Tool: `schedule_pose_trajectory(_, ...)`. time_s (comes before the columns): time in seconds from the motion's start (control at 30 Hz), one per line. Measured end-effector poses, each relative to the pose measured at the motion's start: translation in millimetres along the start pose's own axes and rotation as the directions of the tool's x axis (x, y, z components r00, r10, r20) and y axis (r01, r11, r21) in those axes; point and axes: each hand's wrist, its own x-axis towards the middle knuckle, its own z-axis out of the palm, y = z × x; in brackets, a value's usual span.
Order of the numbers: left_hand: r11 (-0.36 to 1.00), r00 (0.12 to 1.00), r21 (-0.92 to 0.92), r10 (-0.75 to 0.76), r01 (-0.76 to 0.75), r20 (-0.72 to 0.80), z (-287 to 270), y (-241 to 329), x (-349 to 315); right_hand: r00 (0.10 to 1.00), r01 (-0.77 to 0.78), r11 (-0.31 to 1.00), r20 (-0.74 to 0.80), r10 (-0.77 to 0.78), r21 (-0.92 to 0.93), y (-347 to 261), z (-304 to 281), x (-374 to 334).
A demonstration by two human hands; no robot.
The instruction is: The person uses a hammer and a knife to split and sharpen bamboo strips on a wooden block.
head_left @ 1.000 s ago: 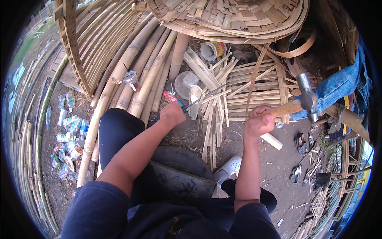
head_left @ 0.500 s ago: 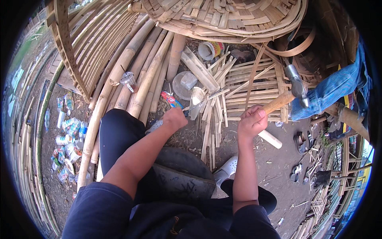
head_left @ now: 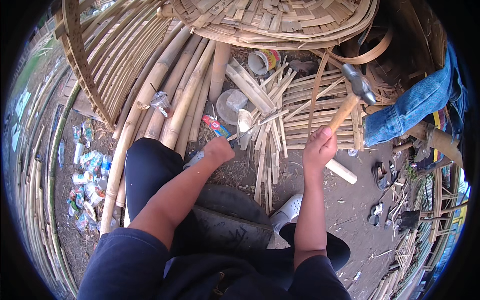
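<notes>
My right hand [head_left: 320, 147] is closed round the wooden handle of a hammer [head_left: 345, 111]. Its steel head is raised, tilted up and to the right, over a slatted bamboo panel [head_left: 330, 102]. My left hand [head_left: 219, 151] is a fist in front of my left knee, gripping a dark-handled tool [head_left: 243, 134] that looks like a thin blade, mostly hidden by the fingers. Beyond the fist are a pile of split bamboo strips [head_left: 267, 145], a grey stone [head_left: 236, 101] on a round block, and a red-and-blue packet [head_left: 216, 126].
Thick bamboo poles [head_left: 181, 102] run along my left, with a plastic cup [head_left: 161, 103] on them. Plastic bottles [head_left: 90, 175] lie farther left. A large woven basket [head_left: 280, 30] stands ahead. Blue denim [head_left: 415, 115] is at the right, near sandals [head_left: 382, 175]. A bamboo piece [head_left: 341, 171] lies beside my right wrist.
The hammer has tipped upward, its head swinging up and to the left. My right hand has shifted slightly right; my left hand is nearly still.
</notes>
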Motion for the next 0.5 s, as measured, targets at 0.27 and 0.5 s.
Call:
schedule_pose_trajectory(0.27, 0.999, 0.999, -0.034, -0.042, 0.042, 0.018, 13, 6, 18, 0.884, -0.154, 0.653, 0.192, 0.426, -0.742, 167, -28, -126)
schedule_pose_trajectory(0.5, 0.998, 0.995, 0.006, -0.066, 0.066, 0.07, 5, -1, 23, 0.993, 0.059, 0.876, 0.114, -0.004, -0.479, 50, -2, -13)
